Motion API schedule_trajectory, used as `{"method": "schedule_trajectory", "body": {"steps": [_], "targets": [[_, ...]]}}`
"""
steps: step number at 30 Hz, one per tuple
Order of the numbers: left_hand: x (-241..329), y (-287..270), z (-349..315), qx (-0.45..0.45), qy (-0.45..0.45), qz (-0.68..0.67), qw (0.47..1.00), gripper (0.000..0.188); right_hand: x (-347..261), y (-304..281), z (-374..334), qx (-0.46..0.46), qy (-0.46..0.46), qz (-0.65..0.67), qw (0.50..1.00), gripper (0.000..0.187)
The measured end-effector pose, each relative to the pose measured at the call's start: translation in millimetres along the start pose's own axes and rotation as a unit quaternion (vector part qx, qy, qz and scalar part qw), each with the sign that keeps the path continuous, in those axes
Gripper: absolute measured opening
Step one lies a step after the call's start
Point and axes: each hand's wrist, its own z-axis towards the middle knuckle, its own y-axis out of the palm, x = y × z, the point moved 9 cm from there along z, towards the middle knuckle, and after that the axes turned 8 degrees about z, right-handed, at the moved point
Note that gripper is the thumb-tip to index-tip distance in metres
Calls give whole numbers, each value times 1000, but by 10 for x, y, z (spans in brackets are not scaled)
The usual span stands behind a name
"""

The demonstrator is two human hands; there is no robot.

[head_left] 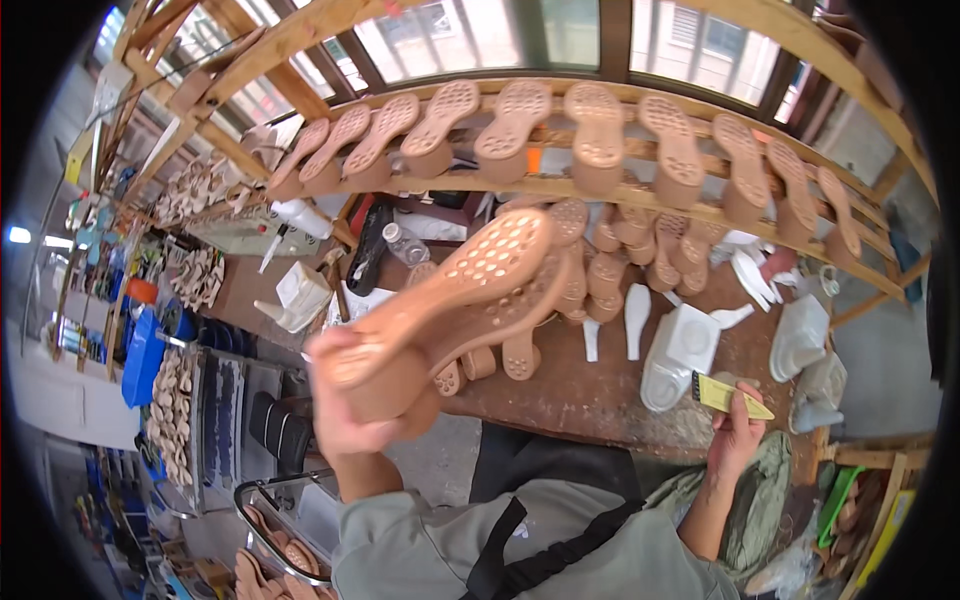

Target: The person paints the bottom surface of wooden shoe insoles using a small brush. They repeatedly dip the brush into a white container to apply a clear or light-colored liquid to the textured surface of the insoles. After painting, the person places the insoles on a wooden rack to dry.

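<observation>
My left hand [350, 425] is closed round the heel end of a tan shoe sole [495, 260], lifted above the bench on the left of my body. Its underside has round holes at the toe. A second tan sole [512, 325] lies just behind it, apparently in the same grip. My right hand [738, 430], near the front edge of the bench, pinches a flat yellow piece [730, 396] with a dark ridged end and a pointed tip; its exact kind is unclear. Beside that hand stands a white moulded block [682, 355].
Above the bench [590, 410], a wooden rack [640, 192] carries a row of heeled soles [597, 130]. More soles [605, 280], white strips [637, 315] and a clear bottle [405, 245] lie below. At lower left stands a tub of soles [290, 550].
</observation>
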Motion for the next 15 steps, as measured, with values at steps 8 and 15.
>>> {"method": "schedule_trajectory", "body": {"steps": [8, 15], "targets": [[-2324, -52, -498, 35, -28, 323, 946, 62, 756, 132, -42, -86, -82, -42, 992, 18], [-2072, 257, -1117, 157, 149, 376, 901, 58, 980, 126, -625, -179, -77, -167, 966, 18]]}}
